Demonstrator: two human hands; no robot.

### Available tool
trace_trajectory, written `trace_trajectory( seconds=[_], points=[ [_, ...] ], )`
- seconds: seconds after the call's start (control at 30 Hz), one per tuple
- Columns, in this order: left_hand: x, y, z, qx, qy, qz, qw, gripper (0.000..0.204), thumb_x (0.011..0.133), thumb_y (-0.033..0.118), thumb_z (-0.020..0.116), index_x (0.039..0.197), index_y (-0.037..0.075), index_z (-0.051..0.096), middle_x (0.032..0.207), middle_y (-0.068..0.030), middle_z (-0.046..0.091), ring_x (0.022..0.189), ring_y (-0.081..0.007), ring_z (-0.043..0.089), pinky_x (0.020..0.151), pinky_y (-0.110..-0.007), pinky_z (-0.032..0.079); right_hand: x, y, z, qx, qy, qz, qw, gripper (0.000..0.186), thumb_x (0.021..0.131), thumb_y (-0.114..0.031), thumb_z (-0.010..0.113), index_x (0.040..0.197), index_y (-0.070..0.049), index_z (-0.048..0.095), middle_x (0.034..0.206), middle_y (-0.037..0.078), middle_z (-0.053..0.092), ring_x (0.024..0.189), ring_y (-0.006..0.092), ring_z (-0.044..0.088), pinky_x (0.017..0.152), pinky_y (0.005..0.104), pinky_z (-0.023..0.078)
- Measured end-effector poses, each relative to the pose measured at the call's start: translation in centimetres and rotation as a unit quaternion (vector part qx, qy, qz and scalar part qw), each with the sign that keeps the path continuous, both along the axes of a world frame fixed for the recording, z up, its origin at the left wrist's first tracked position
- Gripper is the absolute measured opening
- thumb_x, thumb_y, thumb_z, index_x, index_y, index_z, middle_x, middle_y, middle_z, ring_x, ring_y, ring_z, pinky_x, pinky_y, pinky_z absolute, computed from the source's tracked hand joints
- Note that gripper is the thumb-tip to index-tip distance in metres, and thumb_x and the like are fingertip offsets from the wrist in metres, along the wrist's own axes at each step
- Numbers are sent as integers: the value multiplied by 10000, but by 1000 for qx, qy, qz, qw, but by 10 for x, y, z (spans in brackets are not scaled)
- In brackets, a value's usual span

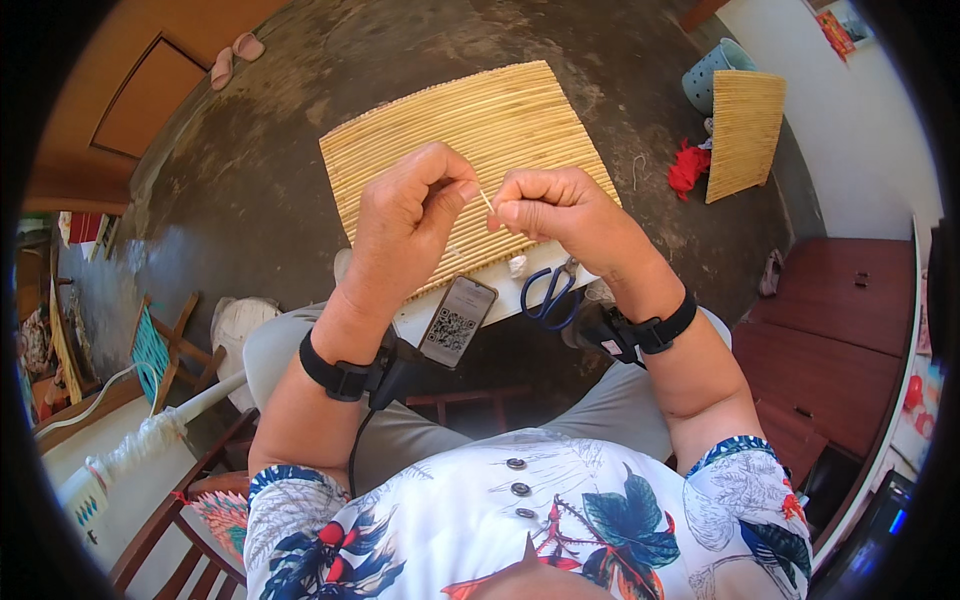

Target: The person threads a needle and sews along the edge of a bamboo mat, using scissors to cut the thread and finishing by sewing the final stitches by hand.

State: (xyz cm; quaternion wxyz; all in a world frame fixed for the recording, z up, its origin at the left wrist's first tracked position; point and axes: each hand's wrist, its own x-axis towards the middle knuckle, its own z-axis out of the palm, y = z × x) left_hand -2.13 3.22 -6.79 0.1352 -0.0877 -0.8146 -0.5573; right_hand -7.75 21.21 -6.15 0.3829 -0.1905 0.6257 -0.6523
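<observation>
Left hand [410, 205]: pinching one end of a thin pale strand [487, 201], thumb and forefinger pressing together on it.
Right hand [555, 205]: gripping the other end, thumb and curled fingers closing on it; not showing how much is lying hidden inside the fingers.
Strand position: spanning the short gap between both sets of fingertips, slanting, hanging above the slatted yellow mat.
Slatted yellow mat [470, 110]: lying beneath both hands, covering much of the white tabletop [413, 316].
Phone [460, 322]: lying at the near edge of the tabletop, face up, displaying a square code.
Blue-handled scissors [548, 298]: lying right of the phone, near the right wrist.
White scrap [517, 266]: resting between phone and scissors, just beside the mat's near edge.
Wrists: wearing black straps, left [335, 370] and right [670, 325].
Second slatted panel [745, 135]: standing at far right, partly covering a blue perforated basket [708, 75].
Red cloth [688, 168]: lying crumpled just beside that panel.
Pink slippers [235, 60]: lying on the floor [270, 130], upper left.
</observation>
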Motion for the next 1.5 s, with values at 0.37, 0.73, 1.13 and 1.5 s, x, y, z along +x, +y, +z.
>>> trace_trajectory(
  seconds=[0.37,0.73,1.13,1.5],
  points=[
    [4,-1,-2,124,-97,-44,987,19,870,33,573,856,23,564,718,38,505,626,-37,425,563,-179,351,13,-5,-4,-27,78,-80,993,116,761,-5,682,701,-32,586,692,-53,471,632,22,415,563,182,322],
    [5,-2,3,155,-104,-32,982,23,860,33,578,851,13,570,734,30,509,644,-35,429,588,-179,353,12,-2,-3,-51,89,-121,987,144,736,-6,712,705,-51,578,694,-53,457,638,33,394,571,183,311],
    [5,-3,5,129,-119,-48,983,38,836,15,601,814,12,570,740,24,516,686,-51,451,627,-189,363,11,-2,0,-90,87,-180,976,170,696,35,720,705,-60,580,711,-43,488,675,48,435,632,191,344],
    [6,-3,10,172,-89,-46,980,37,801,-35,611,788,-2,600,706,12,569,667,-49,483,604,-195,391,3,2,-2,-161,23,-177,971,95,736,-5,697,756,-61,623,721,-31,577,656,37,493,604,178,389]
  ],
)
